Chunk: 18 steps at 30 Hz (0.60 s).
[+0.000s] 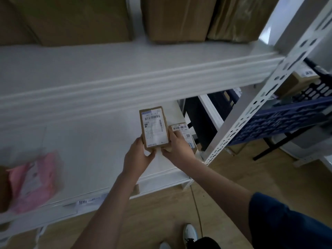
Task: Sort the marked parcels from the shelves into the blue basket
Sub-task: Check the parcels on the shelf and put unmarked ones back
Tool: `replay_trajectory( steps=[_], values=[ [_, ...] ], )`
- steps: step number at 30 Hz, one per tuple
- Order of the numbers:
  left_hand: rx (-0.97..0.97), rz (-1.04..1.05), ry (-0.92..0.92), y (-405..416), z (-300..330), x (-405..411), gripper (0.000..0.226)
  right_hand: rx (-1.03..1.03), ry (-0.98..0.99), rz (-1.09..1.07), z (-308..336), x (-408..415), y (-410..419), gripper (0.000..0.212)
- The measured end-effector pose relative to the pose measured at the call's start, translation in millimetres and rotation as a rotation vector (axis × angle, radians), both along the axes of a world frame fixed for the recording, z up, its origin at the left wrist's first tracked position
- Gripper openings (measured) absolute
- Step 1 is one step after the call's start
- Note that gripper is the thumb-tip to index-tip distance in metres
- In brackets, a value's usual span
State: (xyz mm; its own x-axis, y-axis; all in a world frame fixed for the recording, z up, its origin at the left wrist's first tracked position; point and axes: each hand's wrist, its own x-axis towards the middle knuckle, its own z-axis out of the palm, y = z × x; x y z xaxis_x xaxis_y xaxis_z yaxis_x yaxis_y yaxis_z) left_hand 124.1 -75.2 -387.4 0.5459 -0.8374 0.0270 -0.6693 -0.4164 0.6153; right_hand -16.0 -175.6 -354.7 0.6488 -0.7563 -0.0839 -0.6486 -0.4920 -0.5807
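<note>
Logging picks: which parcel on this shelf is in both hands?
The small brown parcel, held by left hand and right hand; the pink parcel lies untouched far left.

Both hands meet over the lower shelf, near its right end; the left hand and right hand hold a parcel between them; a second parcel lies on the shelf just right of it, partly under the right hand; a pouch lies far left; boxes stand on the upper shelf; the basket sits right of the upright.
</note>
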Motion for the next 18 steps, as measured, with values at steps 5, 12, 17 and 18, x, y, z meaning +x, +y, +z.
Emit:
replay_trajectory(
  steps=[5, 12, 17, 18],
  values=[
    [-0.066, 0.044, -0.123, 57, 78, -33, 0.072, -0.090, -0.083, 0.084, 61, -34, 36, 0.069],
    [-0.064, 0.096, -0.155, 114, 131, -71, 0.070, -0.167, -0.172, 0.169, 110, -61, 81, 0.071],
    [-0.067, 0.083, -0.185, 122, 134, -67, 0.069, -0.182, -0.202, 0.186, 113, -59, 90, 0.071],
    [-0.063, 0.086, -0.190, 122, 133, -65, 0.069, -0.183, -0.196, 0.191, 114, -58, 91, 0.071]
  ],
)
